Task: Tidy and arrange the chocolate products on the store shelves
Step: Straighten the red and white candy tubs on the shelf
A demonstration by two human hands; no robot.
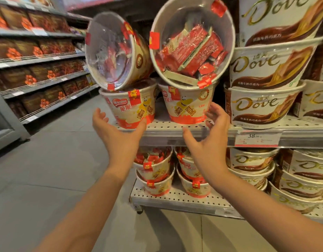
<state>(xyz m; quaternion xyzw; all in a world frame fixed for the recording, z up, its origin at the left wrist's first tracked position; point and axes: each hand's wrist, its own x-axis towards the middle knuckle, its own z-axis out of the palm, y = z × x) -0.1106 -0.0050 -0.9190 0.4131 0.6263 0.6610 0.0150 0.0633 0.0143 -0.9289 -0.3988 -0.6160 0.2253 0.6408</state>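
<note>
Two white-and-red wafer chocolate tubs stand upright on the white perforated shelf (pixel 168 125): the left tub (pixel 129 108) and the right tub (pixel 189 106). On each leans a tipped tub with a clear lid facing me, the left tipped tub (pixel 113 51) and the right tipped tub (pixel 192 40) full of red wrapped bars. My left hand (pixel 119 131) is spread open below the left upright tub, thumb close to its base. Fingers straight, my right hand (pixel 209 135) reaches up beside the right upright tub. Neither hand holds anything.
Stacked Dove chocolate tubs (pixel 262 106) fill the shelf to the right, with a price tag (pixel 257 138) on the shelf edge. More wafer tubs (pixel 157 171) sit on the lower shelf. Shelves of dark chocolate boxes (pixel 39 70) line the aisle on the left.
</note>
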